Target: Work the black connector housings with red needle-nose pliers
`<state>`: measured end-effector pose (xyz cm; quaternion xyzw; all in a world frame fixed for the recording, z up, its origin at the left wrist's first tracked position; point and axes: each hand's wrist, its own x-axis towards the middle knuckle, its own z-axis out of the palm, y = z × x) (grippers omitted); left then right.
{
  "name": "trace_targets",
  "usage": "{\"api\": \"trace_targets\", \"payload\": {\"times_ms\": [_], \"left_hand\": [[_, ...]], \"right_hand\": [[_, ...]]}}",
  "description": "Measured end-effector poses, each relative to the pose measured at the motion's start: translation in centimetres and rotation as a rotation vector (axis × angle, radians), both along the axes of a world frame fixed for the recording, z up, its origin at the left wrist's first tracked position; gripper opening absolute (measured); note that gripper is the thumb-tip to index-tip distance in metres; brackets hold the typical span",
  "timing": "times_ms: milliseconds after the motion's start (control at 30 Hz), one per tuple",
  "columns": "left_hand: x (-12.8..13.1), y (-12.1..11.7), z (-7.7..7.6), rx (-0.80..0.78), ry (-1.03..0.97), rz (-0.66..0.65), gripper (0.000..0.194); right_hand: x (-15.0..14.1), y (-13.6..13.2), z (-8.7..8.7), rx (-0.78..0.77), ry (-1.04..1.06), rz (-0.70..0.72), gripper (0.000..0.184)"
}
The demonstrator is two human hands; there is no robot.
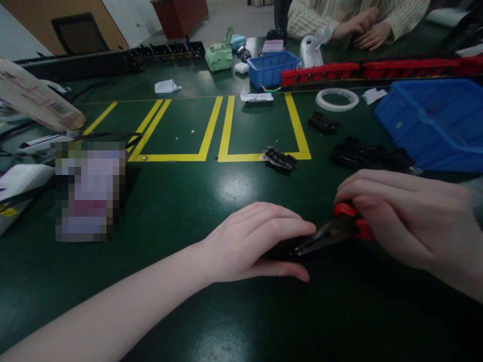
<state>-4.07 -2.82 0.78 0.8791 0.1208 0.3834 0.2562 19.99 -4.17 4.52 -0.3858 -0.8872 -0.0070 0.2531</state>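
In the lower middle of the head view, my left hand (260, 236) is curled around a dark plastic part (281, 249), most of which the fingers hide. At the right, my right hand (407, 221) is closed on the red handles of needle-nose pliers (330, 234). The pliers' jaws point left and their tips lie at the dark part, between the thumb and fingers of my left hand. Whether the tips grip anything is too dark to tell. A small black plastic piece with metal bits (279, 159) lies beyond my hands on the yellow tape.
Black plastic parts (354, 152) lie beside a large blue bin (433, 125) at the right. A tape roll (337, 99) and a small blue basket (273, 69) stand farther back. A pixelated phone-like object (92, 193) is at the left. Another person's hands (364, 31) rest across the table.
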Motion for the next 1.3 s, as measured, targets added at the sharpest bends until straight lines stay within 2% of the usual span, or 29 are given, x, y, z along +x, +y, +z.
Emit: {"api": "trace_targets", "payload": {"times_ms": [233,333,467,667,900,1300], "left_hand": [[0.0,-0.2,0.1,-0.174,0.041,-0.049,0.045],[-0.1,-0.3,0.1,-0.202,0.068,-0.064,0.046],[-0.3,-0.2,0.0,-0.114,0.074,-0.049,0.035],[-0.5,-0.2,0.4,0.070,0.108,0.047,0.018],[-0.4,-0.3,0.4,0.101,0.117,0.082,0.020],[-0.4,-0.2,0.5,0.010,0.170,0.097,0.019]], "right_hand": [[0.3,0.2,-0.5,0.061,-0.028,0.018,0.025],[0.3,0.2,-0.4,0.070,-0.042,0.020,0.026],[0.2,0.3,-0.2,0.051,-0.039,0.030,0.028],[0.2,0.2,-0.9,0.000,0.013,0.031,0.026],[-0.2,0.1,-1.3,-0.111,0.076,0.007,0.030],[-0.6,0.4,-1.3,-0.234,0.144,-0.049,0.037]]}}
